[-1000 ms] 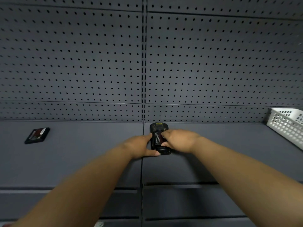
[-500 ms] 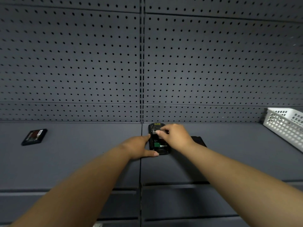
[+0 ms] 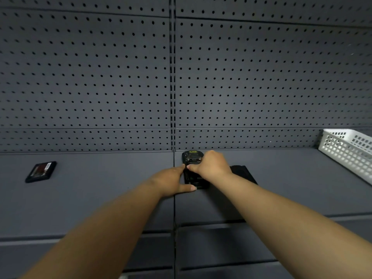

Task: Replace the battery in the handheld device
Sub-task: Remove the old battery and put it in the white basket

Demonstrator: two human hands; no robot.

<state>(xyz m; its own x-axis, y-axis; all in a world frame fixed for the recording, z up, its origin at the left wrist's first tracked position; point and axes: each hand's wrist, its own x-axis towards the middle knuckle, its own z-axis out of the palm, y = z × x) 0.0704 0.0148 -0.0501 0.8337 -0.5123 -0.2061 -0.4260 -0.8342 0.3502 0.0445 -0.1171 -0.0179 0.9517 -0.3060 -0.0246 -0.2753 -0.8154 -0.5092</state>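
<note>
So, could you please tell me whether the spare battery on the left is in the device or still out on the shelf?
Out. The spare battery lies flat on the shelf, untouched, far left of the device.

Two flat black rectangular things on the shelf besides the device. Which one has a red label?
The black pack far left, lying alone. The plain black piece beside the device, partly behind the right wrist, shows no label.

Black device (image 3: 192, 158), white lattice basket (image 3: 346, 152), grey perforated pegboard (image 3: 100, 77)
</note>
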